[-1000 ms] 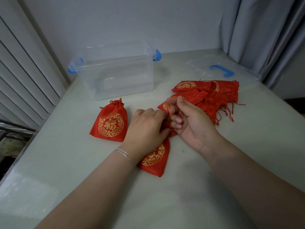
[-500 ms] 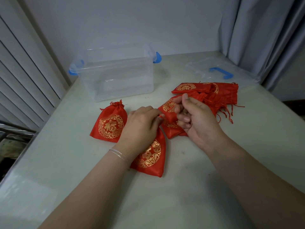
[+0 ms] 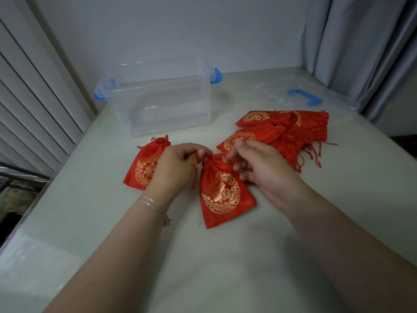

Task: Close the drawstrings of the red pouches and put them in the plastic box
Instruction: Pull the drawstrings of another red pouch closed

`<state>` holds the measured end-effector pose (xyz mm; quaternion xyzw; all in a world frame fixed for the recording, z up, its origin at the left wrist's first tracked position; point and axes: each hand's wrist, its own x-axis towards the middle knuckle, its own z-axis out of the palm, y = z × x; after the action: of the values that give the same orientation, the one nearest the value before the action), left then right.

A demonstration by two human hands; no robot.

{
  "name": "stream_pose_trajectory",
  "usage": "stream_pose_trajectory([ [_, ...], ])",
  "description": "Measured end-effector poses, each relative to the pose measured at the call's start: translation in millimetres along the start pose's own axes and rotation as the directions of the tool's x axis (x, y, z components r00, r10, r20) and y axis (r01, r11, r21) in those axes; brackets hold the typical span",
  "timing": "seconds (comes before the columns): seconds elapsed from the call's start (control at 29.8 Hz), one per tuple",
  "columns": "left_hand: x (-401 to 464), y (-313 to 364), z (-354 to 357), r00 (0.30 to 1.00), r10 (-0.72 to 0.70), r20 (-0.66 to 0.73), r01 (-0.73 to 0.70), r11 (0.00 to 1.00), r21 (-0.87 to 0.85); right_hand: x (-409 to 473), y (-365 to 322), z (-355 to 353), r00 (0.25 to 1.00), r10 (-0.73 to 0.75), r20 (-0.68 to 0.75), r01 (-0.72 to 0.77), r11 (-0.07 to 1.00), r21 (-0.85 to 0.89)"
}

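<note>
A red pouch with a gold emblem (image 3: pixel 222 193) lies flat on the table in front of me, its neck gathered. My left hand (image 3: pixel 178 166) pinches the drawstring at the left of the neck; a red cord hangs below my fingers. My right hand (image 3: pixel 259 168) is at the right of the neck, fingers curled; blur hides whether it grips the cord. A pouch with its neck drawn shut (image 3: pixel 146 166) lies to the left, partly under my left hand. A pile of several red pouches (image 3: pixel 291 129) lies to the right. The clear plastic box (image 3: pixel 162 102) stands behind, with nothing in it.
The box's clear lid with a blue handle (image 3: pixel 304 97) lies at the back right by the grey curtain (image 3: pixel 361 48). The table's left edge (image 3: pixel 33 206) drops off beside a slatted white shutter. Blue latches flank the box.
The pouch has swung round from under my left hand to lie in front of me with its emblem showing. My hands have moved apart at its neck.
</note>
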<state>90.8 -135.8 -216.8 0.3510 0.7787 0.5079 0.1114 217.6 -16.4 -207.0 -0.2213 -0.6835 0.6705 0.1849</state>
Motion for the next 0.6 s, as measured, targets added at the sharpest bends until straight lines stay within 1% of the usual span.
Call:
stream_pose_trajectory([
  [0.03, 0, 0, -1, 1.000, -0.015, 0.012, 0.015, 0.998, -0.054, -1, 0, 1, 0.993, -0.116, -0.020, 0.111, 0.980, -0.166],
  [0.07, 0, 0, -3, 0.999, -0.026, 0.025, 0.028, 0.995, -0.101, -2, -2, 2, 0.975, -0.221, -0.010, 0.211, 0.942, -0.262],
  [0.1, 0, 0, -4, 0.999, -0.035, 0.038, 0.040, 0.989, -0.139, -3, -3, 2, 0.957, -0.289, 0.016, 0.280, 0.913, -0.298],
  [0.13, 0, 1, -6, 0.998, -0.044, 0.055, 0.053, 0.984, -0.172, -4, -4, 2, 0.947, -0.320, 0.041, 0.317, 0.900, -0.299],
  [0.2, 0, 3, -11, 0.993, -0.059, 0.103, 0.081, 0.971, -0.223, -6, -4, 0, 0.936, -0.345, 0.071, 0.349, 0.881, -0.318],
  [0.3, 0, 5, -15, 0.985, -0.069, 0.157, 0.108, 0.962, -0.252, -3, -3, -5, 0.935, -0.343, 0.089, 0.350, 0.855, -0.383],
  [0.47, -3, 12, -16, 0.983, -0.049, 0.176, 0.097, 0.957, -0.272, -4, -7, -8, 0.933, -0.343, 0.108, 0.359, 0.864, -0.353],
  [0.54, -6, 14, -15, 0.985, 0.002, 0.170, 0.036, 0.975, -0.221, -5, -9, -11, 0.924, -0.377, 0.059, 0.377, 0.876, -0.302],
  [0.6, -7, 16, -12, 0.981, 0.101, 0.164, -0.082, 0.989, -0.121, -3, -8, -14, 0.892, -0.451, -0.015, 0.430, 0.861, -0.270],
])
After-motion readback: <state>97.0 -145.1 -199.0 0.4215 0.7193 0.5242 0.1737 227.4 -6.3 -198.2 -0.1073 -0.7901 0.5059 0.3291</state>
